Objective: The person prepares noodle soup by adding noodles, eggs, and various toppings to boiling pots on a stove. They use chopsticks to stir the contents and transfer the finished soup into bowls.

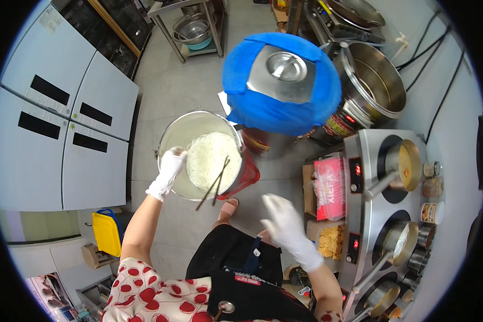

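Note:
A metal bucket stands before me, holding a mass of thin white noodles. A pair of dark chopsticks leans across its near rim, tips on the noodles. My left hand, in a white glove, is at the bucket's left rim with its fingers curled over the inside; whether they grip the noodles or the rim cannot be told. My right hand, gloved too, hangs over the floor to the right of the bucket, fingers apart and holding nothing.
Beyond the bucket stands a large vessel with a blue cloth around its metal lid. At right, saucepans sit on an induction cooktop, above a pink package. Light blue cabinets line the left. A red container adjoins the bucket.

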A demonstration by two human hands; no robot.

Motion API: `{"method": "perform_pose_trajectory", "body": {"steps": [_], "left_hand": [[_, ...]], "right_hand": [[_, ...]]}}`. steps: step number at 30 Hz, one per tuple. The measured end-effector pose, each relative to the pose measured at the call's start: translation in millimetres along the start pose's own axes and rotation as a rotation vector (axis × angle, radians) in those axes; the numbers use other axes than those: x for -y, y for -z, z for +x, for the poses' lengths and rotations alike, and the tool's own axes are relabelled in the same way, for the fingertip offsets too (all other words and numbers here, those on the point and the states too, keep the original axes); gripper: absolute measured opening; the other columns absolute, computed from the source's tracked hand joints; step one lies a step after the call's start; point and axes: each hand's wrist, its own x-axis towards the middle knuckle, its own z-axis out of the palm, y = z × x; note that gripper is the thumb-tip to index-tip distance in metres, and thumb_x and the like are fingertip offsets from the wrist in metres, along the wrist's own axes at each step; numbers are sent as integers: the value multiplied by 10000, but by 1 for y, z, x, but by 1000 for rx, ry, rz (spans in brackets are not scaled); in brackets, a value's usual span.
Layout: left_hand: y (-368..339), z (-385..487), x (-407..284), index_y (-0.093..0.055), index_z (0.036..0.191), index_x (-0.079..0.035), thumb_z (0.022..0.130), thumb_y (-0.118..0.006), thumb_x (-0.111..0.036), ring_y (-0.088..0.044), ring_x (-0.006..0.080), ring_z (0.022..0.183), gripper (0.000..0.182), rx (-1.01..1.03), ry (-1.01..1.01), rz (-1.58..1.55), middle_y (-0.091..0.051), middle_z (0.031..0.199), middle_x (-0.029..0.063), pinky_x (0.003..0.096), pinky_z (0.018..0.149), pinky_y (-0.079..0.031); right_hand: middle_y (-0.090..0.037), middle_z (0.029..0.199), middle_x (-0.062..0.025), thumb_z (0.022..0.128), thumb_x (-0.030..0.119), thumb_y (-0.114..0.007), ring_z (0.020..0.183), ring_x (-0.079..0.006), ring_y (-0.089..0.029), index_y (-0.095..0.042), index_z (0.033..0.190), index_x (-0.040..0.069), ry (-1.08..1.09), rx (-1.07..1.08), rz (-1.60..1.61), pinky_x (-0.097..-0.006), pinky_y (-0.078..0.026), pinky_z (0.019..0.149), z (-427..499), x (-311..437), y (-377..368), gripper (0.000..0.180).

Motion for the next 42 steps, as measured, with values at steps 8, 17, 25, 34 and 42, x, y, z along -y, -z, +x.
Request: {"method": "perform_pose_trajectory", "body": {"steps": [8, 17, 25, 34, 42], "left_hand": [[-111, 119, 75, -613, 1225, -53, 753, -731, -347, -556, 333, 1152, 568, 457, -240, 720, -608, 1210, 191, 412, 994, -433], [-205, 57, 94, -583, 1271, -15, 816, -568, -597, -374, 312, 1319, 739, 608, -308, 1151, -522, 1347, 148, 524, 1117, -199], [-222, 78, 128, -698, 997, -65, 824, -555, -142, -628, 278, 983, 237, 478, -449, 1031, -691, 997, 130, 452, 882, -426], [-50, 79, 29, -659, 752, -62, 821, -588, -228, -650, 309, 593, 193, 215, -672, 620, -645, 643, 161, 434, 582, -507], [98, 30, -78, -667, 998, -59, 863, -648, -366, -641, 352, 747, 336, 200, -712, 337, -665, 840, 157, 412, 674, -507]], "right_hand": [[-571, 1130, -110, 648, 186, -743, 1040, -254, -569, -601, 1095, 42, 280, 386, -253, -346, -498, 858, 112, 24, -189, 490], [-665, 1085, -154, 795, 65, -718, 999, -306, -667, -629, 1102, 7, -108, -231, 185, -370, -553, 828, 82, 67, -60, 325], [-658, 1083, -197, 734, 2, -746, 1020, -338, -655, -641, 1105, -16, -130, -269, 168, -386, -534, 867, 66, 61, -71, 386], [-621, 1129, -107, 710, 68, -624, 1142, -257, -561, -614, 1134, 53, 289, 293, -247, -448, -358, 1065, 98, 15, -133, 424], [-621, 1133, -144, 733, 91, -585, 1139, -285, -554, -594, 1164, 11, 367, 275, -333, -400, -394, 1014, 101, 16, -128, 438]]}}
